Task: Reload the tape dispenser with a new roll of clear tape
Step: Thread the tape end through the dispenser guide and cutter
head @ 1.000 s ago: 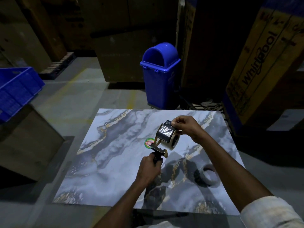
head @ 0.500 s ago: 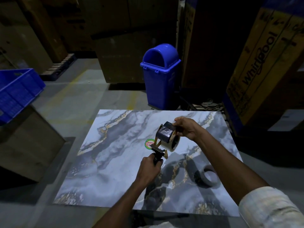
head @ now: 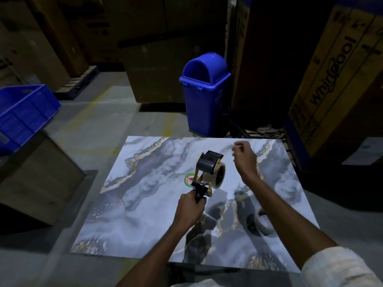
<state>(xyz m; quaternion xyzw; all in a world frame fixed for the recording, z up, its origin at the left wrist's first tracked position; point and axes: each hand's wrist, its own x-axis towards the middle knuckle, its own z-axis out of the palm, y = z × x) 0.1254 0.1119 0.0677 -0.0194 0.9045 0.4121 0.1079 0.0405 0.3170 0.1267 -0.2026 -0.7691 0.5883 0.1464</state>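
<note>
- Tape dispenser: a handheld gun type with a black pistol handle, a yellowish metal frame and a dark, glossy curved guard at its top; it is held raised above the middle of the table, front end pointing away from the person.
- Roll of clear tape: pale and translucent, round with a dark hollow core, seated in the dispenser's frame on its right side.
- Left hand: clenched around the dispenser's handle from below.
- Right hand: raised beyond and to the right of the dispenser, apart from it, its fingers curled together; motion blur hides whether a strand of tape is pinched between them.
- Second ring of tape: pale, lying flat on the table near its right edge, partly hidden by the right forearm.
- Table: a smooth, glossy slab with grey-white marble veining and gold streaks; a small round green-and-red sticker lies just behind the dispenser.
- Blue plastic dustbin: dome-lidded, standing on the grey floor beyond the table.
- Blue plastic crate: ribbed, at left.
- Cardboard carton: printed "Whirlpool", at right.
</note>
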